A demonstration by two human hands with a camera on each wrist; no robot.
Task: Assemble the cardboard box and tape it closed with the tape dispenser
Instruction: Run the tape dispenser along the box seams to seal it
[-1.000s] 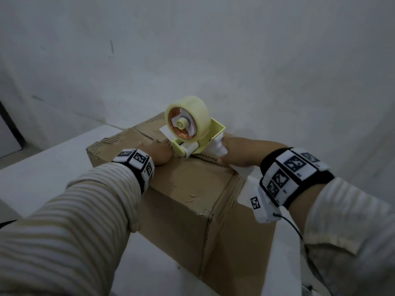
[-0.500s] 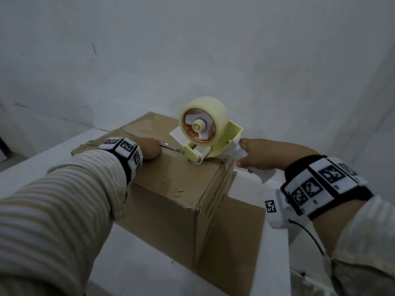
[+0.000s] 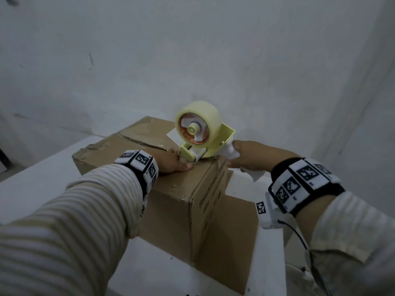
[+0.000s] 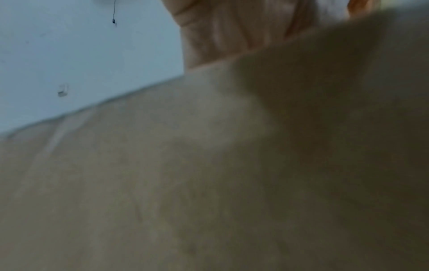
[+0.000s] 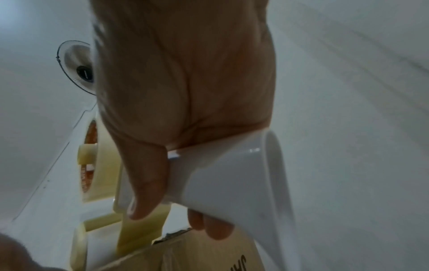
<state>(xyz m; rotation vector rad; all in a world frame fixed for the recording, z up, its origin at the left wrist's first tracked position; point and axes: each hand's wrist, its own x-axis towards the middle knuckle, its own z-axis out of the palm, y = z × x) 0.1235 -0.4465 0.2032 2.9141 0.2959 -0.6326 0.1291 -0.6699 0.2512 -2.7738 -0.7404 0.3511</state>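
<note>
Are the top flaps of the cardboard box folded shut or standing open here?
Folded shut. In the head view the cardboard box has a flat top; the left hand rests on it and the tape dispenser sits on its seam.

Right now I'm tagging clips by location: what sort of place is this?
Probably a bare packing corner: plain white walls, a white table, a cardboard box and a tape dispenser.

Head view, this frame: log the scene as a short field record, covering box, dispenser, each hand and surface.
box: cardboard box, top flaps down, on white table
dispenser: yellow tape dispenser, roller on the box top near its right edge
right hand: right hand grips the white handle
left hand: left hand rests on the box top beside the roller
seam: tape along it cannot be confirmed
</note>
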